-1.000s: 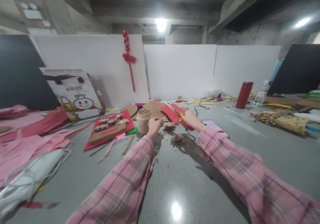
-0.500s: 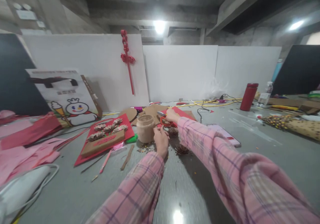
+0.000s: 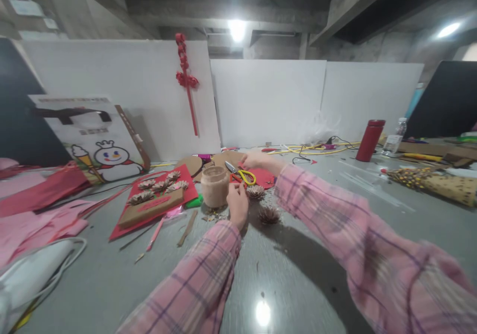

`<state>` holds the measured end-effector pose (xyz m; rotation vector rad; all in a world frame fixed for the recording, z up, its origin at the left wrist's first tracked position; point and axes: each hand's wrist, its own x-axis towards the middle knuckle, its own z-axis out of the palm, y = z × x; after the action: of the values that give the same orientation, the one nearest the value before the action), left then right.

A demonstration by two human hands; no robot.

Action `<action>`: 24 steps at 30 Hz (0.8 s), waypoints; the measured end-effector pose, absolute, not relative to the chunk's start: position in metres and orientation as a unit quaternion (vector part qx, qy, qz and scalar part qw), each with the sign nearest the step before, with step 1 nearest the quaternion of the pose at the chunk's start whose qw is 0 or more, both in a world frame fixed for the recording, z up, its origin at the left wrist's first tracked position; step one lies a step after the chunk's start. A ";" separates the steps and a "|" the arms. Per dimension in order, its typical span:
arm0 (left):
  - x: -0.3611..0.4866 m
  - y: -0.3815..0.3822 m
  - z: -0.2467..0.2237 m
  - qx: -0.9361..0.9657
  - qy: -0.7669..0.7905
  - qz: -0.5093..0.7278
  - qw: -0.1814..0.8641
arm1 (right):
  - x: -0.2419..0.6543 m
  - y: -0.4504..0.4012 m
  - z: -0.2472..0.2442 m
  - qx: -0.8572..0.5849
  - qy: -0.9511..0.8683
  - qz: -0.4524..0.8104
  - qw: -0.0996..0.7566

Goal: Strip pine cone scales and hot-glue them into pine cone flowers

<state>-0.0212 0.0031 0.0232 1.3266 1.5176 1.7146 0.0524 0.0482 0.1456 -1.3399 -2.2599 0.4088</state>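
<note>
My left hand (image 3: pixel 237 206) is closed in a pinch just right of a tan, open-topped jar (image 3: pixel 215 189). What its fingers hold, if anything, is too small to make out. Farther back, my right hand (image 3: pixel 259 160) reaches over a cardboard piece (image 3: pixel 235 157) and red paper (image 3: pixel 264 176); its fingers are partly hidden and blurred. Yellow-handled scissors (image 3: pixel 246 176) lie just below the right hand, blades pointing left and away. Two brownish paper-like flowers rest nearby: one flower (image 3: pixel 256 192) beside the left hand, another flower (image 3: pixel 269 215) nearer me.
To the left, a red sheet (image 3: pixel 116 231) carries several similar flowers and a brown box (image 3: pixel 149 209). A pink brush (image 3: pixel 155 233) and a cardboard strip (image 3: pixel 187 228) lie in front. A red flask (image 3: pixel 370 141), a bottle (image 3: pixel 395 137) and a wrapped bouquet (image 3: pixel 443 185) are at right.
The scissors, at my right hand's fingers before, now lie apart from it with their yellow handles showing. My right hand has shifted slightly back; the left keeps its pinch beside the jar.
</note>
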 end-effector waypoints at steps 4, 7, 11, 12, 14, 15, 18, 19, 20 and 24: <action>-0.016 -0.005 0.039 0.533 0.533 0.624 0.207 | 0.085 0.013 0.126 -0.523 -0.810 0.122 0.234; -0.012 -0.014 0.050 0.543 0.518 0.633 0.189 | 0.103 -0.004 0.099 -0.531 -0.771 0.142 0.322; -0.006 -0.025 0.058 0.581 0.469 0.615 0.254 | 0.115 -0.019 0.075 -0.499 -0.721 0.247 0.414; -0.005 -0.026 0.060 0.583 0.454 0.613 0.279 | 0.116 -0.023 0.073 -0.502 -0.705 0.253 0.433; -0.003 -0.028 0.062 0.555 0.418 0.629 0.348 | 0.115 -0.034 0.071 -0.516 -0.672 0.243 0.472; -0.003 -0.027 0.064 0.520 0.395 0.648 0.392 | 0.113 -0.040 0.070 -0.520 -0.661 0.235 0.487; -0.003 -0.026 0.069 0.384 0.319 0.686 0.530 | 0.100 -0.060 0.065 -0.481 -0.696 0.247 0.472; -0.004 -0.026 0.070 0.348 0.296 0.683 0.569 | 0.095 -0.066 0.063 -0.450 -0.732 0.259 0.441; -0.005 -0.025 0.070 0.322 0.279 0.675 0.603 | 0.090 -0.071 0.061 -0.420 -0.765 0.248 0.420; -0.012 -0.024 0.069 0.283 0.248 0.645 0.666 | 0.080 -0.078 0.056 -0.393 -0.794 0.219 0.410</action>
<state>-0.0122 -0.0242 0.0688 0.6392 0.5598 1.4554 0.0798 -0.0783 0.0563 -0.9883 -1.9981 0.5518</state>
